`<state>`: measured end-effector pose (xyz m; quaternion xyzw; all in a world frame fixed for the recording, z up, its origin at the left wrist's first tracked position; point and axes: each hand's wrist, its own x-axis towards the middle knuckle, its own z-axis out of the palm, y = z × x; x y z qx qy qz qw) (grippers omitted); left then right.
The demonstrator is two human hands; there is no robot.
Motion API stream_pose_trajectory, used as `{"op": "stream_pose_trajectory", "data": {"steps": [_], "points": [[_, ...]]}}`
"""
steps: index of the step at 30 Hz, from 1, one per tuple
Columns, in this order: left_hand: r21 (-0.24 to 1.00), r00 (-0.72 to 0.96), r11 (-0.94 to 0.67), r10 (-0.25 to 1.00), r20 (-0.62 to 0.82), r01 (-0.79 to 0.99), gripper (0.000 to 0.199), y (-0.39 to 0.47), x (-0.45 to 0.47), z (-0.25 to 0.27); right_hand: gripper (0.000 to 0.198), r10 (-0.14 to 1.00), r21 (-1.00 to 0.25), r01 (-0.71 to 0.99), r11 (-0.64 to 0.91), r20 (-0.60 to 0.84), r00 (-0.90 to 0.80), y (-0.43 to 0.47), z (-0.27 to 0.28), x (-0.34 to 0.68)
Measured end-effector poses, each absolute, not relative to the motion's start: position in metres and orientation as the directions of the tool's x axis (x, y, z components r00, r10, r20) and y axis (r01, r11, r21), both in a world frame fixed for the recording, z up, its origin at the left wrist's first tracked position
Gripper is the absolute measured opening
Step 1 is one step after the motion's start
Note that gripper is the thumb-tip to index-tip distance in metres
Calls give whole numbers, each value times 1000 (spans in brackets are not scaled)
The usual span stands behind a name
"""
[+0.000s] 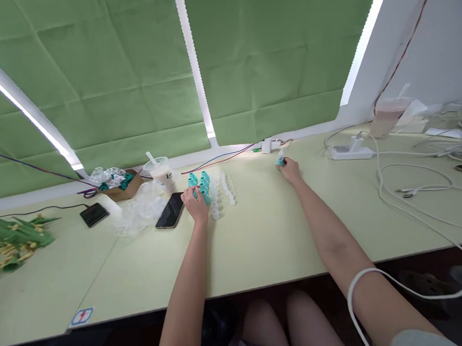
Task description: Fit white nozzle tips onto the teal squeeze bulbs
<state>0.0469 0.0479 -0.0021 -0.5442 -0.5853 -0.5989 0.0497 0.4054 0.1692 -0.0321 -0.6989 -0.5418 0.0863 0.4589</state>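
My right hand (290, 170) is closed around a small teal plastic bottle-like piece (280, 161), standing at the back of the table with a whitish translucent tip (281, 152) on top. To the left, my left hand (195, 203) has its fingers curled on a teal piece (195, 193) at the near left of a group. Several more teal pieces with narrow necks (204, 180) stand close together there, in two rows. Right of them lie rows of small white translucent parts (214, 195), with another line of white pieces (228, 189) alongside.
A black phone (170, 211), crumpled clear plastic (144, 208) and a lidded drink cup (162, 173) sit left of my left hand. A cardboard box (123, 188) stands farther left. At right are a power strip (351, 153) and white cables (409, 173); one loop crosses my right forearm.
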Motion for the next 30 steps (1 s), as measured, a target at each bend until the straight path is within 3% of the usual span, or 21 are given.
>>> {"op": "stream_pose_trajectory", "data": {"steps": [6,9,12,16,20,24,30], "points": [[648,-403,-302,582,706,699,23,48,49,-2,41,852,-716,698,-11,358,382,177,-44,410],[657,-407,-288,596,693,697,26,48,49,-2,59,841,-739,673,2,366,399,175,-44,409],[668,-417,-298,592,690,682,25,49,48,-3,67,730,-701,705,107,537,423,163,-37,403],[663,-417,-327,572,707,674,21,50,48,-4,46,551,-586,766,265,743,379,135,-19,378],[673,-420,-335,578,700,660,22,49,49,-3,24,674,-500,757,421,731,107,96,-3,327],[687,-424,-317,599,679,653,21,48,49,-2,15,776,-441,738,510,606,-174,55,4,272],[676,-423,-294,596,682,676,22,45,49,0,15,797,-389,744,543,519,-310,30,3,241]]}}
